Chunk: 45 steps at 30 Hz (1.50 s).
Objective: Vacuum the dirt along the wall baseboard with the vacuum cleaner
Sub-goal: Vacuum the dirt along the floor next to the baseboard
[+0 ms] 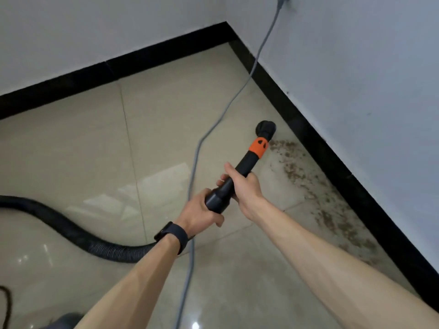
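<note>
1. Landmark is the baseboard (332, 162) under the right wall. The dirt (306, 179) lies in one brown band on the floor (95, 138), hard against that baseboard.
2. The nozzle (266, 128) sits at the band's far end, near the baseboard. I can't tell if it touches it. All the visible dirt runs from there back toward the person.
3. The wand (244, 166) has its long axis oblique to the baseboard, tip closest and rear cuff well off it. The orange collar (258, 147) is just behind the nozzle.
4. The right hand (245, 186) has its fingers wrapped round the wand mid-shaft. It is the hand nearer the nozzle and the baseboard.
5. The left hand (202, 212) has its fingers wrapped round the rear cuff where the hose (71, 226) joins, on the side away from the baseboard.
6. My read is that the next stroke should pull the nozzle back along the baseboard through the band, right hand steering.
7. Count: one wand, one nozzle, one hose, one dirt band, two hands and one grey cord (213, 129).
8. The cord crosses the baseboard beyond the nozzle, then runs down the wand's far side, so it could snag.
</note>
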### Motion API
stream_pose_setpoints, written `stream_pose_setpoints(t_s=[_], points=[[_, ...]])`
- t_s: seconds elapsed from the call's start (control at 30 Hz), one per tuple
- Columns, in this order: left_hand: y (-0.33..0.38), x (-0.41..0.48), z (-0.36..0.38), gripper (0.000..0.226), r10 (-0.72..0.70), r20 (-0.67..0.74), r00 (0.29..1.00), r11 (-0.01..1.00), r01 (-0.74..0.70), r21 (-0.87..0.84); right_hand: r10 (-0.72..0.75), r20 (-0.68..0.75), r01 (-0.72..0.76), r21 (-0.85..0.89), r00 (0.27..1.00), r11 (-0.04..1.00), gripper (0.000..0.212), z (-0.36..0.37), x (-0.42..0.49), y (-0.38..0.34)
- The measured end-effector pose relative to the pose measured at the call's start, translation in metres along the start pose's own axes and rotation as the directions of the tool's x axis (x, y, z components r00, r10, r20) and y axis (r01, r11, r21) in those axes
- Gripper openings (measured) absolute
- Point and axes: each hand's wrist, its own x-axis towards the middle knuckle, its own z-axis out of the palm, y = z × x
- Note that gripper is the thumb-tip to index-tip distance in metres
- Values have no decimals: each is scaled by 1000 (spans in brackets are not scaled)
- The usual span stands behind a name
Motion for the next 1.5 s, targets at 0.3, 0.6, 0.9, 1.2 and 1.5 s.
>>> stream_pose_setpoints(t_s=[0.3, 0.6, 0.9, 1.2, 1.5], points=[[-30, -26, 34, 57, -19, 26, 999, 997, 21, -68, 164, -116, -135, 227, 980, 965, 20, -18, -4, 17], [-41, -32, 47, 30, 53, -52, 997, 979, -41, 200, 268, -15, -254, 272, 963, 928, 22, -21, -20, 40], [-74, -52, 22, 28, -1, 151, 989, 968, -37, 250, 259, -249, -165, 343, 933, 925, 16, -25, -46, 56], [-85, -69, 47, 24, 51, 34, 998, 937, -59, 344, 222, -373, -84, 352, 901, 932, 21, -32, -59, 69], [-42, -21, 40, 23, 103, 48, 994, 889, -113, 443, 239, -204, -177, 281, 949, 943, 19, -23, -4, 14]])
